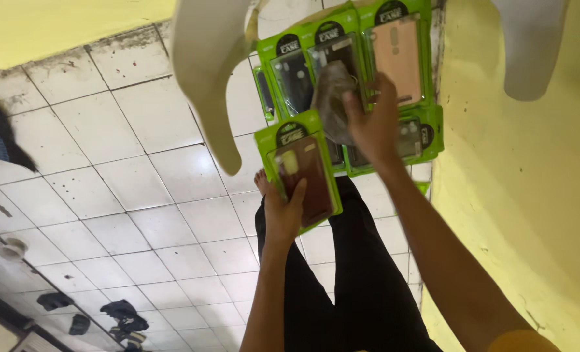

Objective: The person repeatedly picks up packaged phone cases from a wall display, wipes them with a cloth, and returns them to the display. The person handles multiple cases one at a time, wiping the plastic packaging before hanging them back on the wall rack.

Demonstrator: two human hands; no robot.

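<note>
Green-carded phone case (303, 173) is sitting gripped in your left hand (284, 212), steadied while your right hand (371, 124) is clutching a grey cloth (332, 98) against it.

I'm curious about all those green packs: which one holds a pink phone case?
The green pack at the far right of the top row. Its case is pale pink; the neighbours hold dark cases, and the pack in the left hand holds a dark red-brown one.

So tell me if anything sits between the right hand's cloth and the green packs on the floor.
Nothing visible does: the right hand presses the grey cloth directly onto the green packs; the left hand holds another green pack apart.
</note>
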